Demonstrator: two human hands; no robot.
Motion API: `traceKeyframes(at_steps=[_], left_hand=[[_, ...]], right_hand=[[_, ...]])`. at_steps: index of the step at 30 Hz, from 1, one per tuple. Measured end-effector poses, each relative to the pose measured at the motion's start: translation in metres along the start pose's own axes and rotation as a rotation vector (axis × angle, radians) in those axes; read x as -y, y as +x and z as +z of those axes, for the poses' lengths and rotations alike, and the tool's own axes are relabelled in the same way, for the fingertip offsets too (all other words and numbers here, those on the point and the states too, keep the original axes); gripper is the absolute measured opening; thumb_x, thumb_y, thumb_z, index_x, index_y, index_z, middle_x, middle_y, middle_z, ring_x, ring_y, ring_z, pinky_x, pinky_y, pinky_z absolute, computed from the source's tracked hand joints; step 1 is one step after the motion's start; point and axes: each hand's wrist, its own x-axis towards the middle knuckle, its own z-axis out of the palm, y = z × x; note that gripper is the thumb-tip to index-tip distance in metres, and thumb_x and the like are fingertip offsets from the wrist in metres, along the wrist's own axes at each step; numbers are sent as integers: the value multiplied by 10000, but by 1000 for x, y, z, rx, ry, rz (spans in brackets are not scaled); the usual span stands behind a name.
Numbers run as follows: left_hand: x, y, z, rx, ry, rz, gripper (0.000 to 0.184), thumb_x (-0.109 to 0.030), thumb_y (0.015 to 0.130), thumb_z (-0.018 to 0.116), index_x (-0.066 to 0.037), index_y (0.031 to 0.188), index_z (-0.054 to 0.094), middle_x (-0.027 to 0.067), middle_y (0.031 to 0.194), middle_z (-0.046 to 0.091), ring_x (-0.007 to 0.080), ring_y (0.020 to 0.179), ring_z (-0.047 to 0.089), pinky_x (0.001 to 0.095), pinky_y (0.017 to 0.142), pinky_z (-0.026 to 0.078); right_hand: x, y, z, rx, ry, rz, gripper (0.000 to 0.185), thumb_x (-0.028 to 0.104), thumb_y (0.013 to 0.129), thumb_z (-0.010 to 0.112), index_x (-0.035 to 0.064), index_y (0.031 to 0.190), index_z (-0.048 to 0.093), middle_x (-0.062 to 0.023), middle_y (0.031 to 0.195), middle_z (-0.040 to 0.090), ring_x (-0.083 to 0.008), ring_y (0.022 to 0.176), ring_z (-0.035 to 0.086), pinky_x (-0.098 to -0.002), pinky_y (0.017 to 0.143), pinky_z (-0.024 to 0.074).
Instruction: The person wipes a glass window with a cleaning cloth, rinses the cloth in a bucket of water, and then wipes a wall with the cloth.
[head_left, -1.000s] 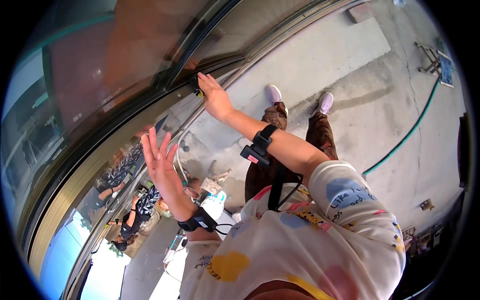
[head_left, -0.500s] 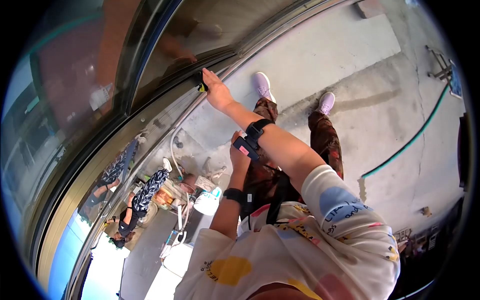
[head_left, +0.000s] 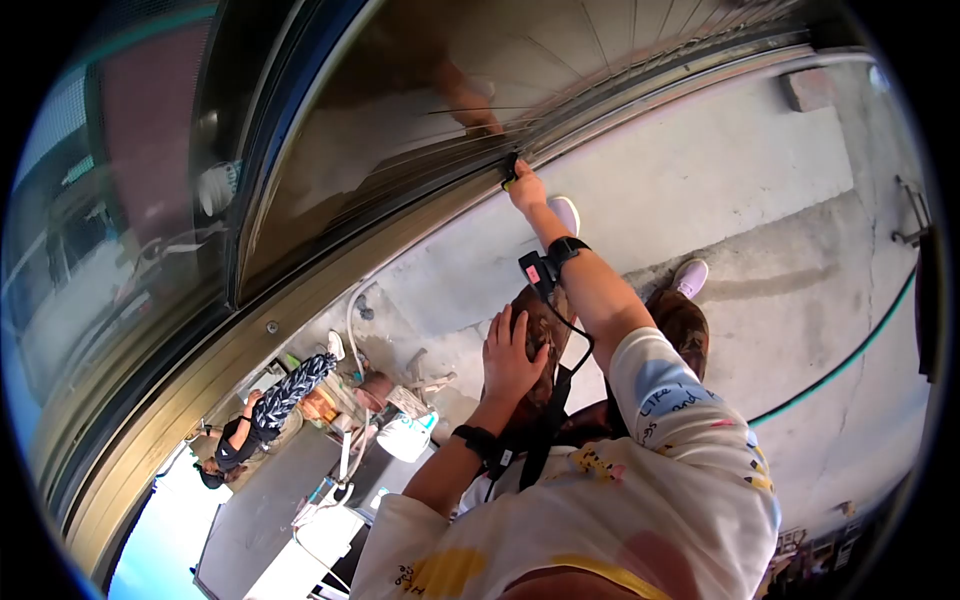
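My right hand [head_left: 527,190] is closed around a small black and yellow-green tool [head_left: 510,172], whose exact kind I cannot make out. The tool meets the lower edge of a dark glass pane [head_left: 400,120], at the metal window frame [head_left: 400,220]. My right arm is stretched out, with a black strap and a small black device [head_left: 538,270] at the wrist. My left hand [head_left: 513,362] lies with fingers spread on my knee, over the brown patterned trousers [head_left: 545,325], and holds nothing.
Another person [head_left: 265,415] in dark clothes is at the left, near a white bucket [head_left: 405,437] and assorted clutter. A green hose [head_left: 840,360] runs over the concrete floor [head_left: 740,150]. A brick-like block [head_left: 808,90] lies by the frame at the upper right.
My right hand has moved along the frame, up and to the right, with the tool. My left hand, earlier partly behind my right forearm, now rests in plain sight on my knee.
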Motion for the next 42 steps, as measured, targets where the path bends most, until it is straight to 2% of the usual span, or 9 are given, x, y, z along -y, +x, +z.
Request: traceKeyframes(at_steps=[7,9,13,14,15,17,28,33,42], left_hand=[[16,-6,10,256,99,16,691,-392,720,619,-71,1288,394,150,1353,337,349,1224,345,471,975,330],[35,0,21,-89,204,448,624,-408,749,596,-60,1247,452,178,1302,406,371,1132,430,475,938,352],[35,2,25,-45,307,476,579,-358,813,534,-92,1310,398,140,1326,403,345,1168,416,463,976,323],[-13,19,-37,535,152,-71,663,-414,732,622,-71,1263,424,145,1318,376,337,1216,353,457,973,330],[-10,20,-32,535,155,-71,663,-414,732,622,-71,1263,424,145,1318,376,337,1216,353,457,973,330],[-2,11,-16,174,-1,-40,609,-292,712,651,-67,1237,439,145,1317,378,331,1201,367,419,988,333],[5,17,-13,107,23,53,607,-305,717,645,-39,1225,445,161,1309,375,348,1198,359,428,987,331],[5,9,-5,92,32,60,605,-310,714,641,-49,1226,450,153,1319,369,343,1201,356,443,969,343],[14,-12,16,392,-170,93,541,-319,790,545,-63,1255,438,167,1318,390,302,1186,407,450,1004,294]], right_hand=[[161,-149,-66,-197,263,-592,401,-76,650,503,-23,1037,593,-148,1133,572,-299,1121,501,-340,937,426],[202,-189,-90,-172,367,-701,403,-87,648,504,-18,1035,595,-135,1133,570,-303,1117,503,-350,935,429],[186,-175,-80,-196,531,-824,412,-118,659,458,-10,1036,583,-121,1124,572,-305,1104,513,-353,907,440],[166,-158,-71,-212,547,-853,411,-123,662,449,-10,1034,581,-121,1125,571,-306,1105,511,-355,913,429],[144,-139,-62,-227,566,-883,409,-128,665,440,-11,1032,579,-122,1126,570,-306,1107,509,-358,919,418],[96,-101,-42,-310,477,-746,366,-103,666,472,-18,1005,579,-126,1092,575,-294,1098,513,-347,929,413],[-56,51,30,-292,330,-248,378,-53,730,469,84,1067,570,-141,1117,568,-305,1134,473,-367,943,402],[-9,34,-3,-82,98,138,343,69,758,456,114,1067,598,-145,1119,578,-312,1039,544,-383,884,440],[194,-148,-74,-127,-42,-401,267,66,714,512,-4,951,615,-167,994,621,-297,961,583,-367,843,467]])
